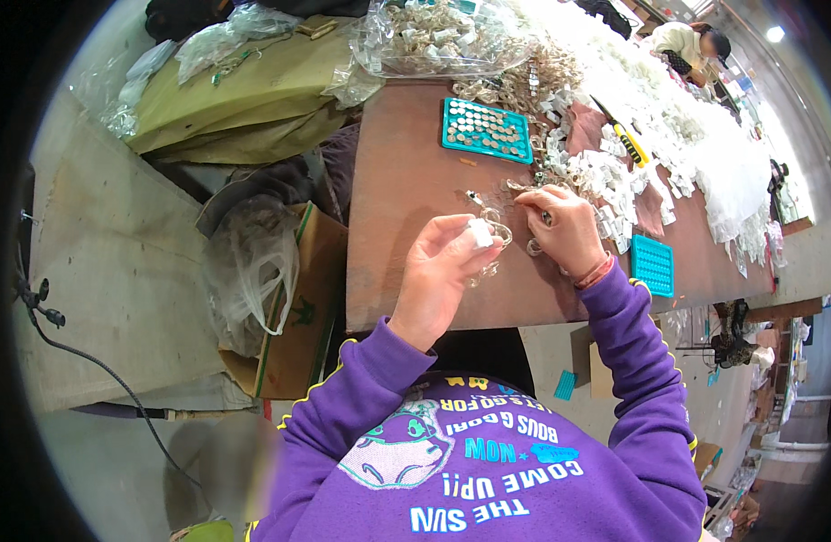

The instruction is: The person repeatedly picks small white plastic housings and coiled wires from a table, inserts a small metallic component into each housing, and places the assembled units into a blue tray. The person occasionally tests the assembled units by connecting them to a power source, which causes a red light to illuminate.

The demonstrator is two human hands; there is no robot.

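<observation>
Between the thumb and fingers of my left hand [434, 274] sits a small white plastic case [480, 233], raised over the brown table [393, 190]. A coil of thin pale wire [498, 222] hangs beside it. To the right, my right hand [569, 230] is low over the tabletop with its fingers drawn together in a pinch; what they hold, if anything, is too small to make out. Beyond both hands lies a teal tray [445, 137] with many round silver button cells [483, 122] in it.
Heaps of white cases with wires [605, 181] cover the table's right and far side. A yellow-handled cutter [630, 147] lies among them, and a second teal tray [652, 266] rests near the front edge. A cardboard box [316, 289] stands left; another person [691, 50] sits far right.
</observation>
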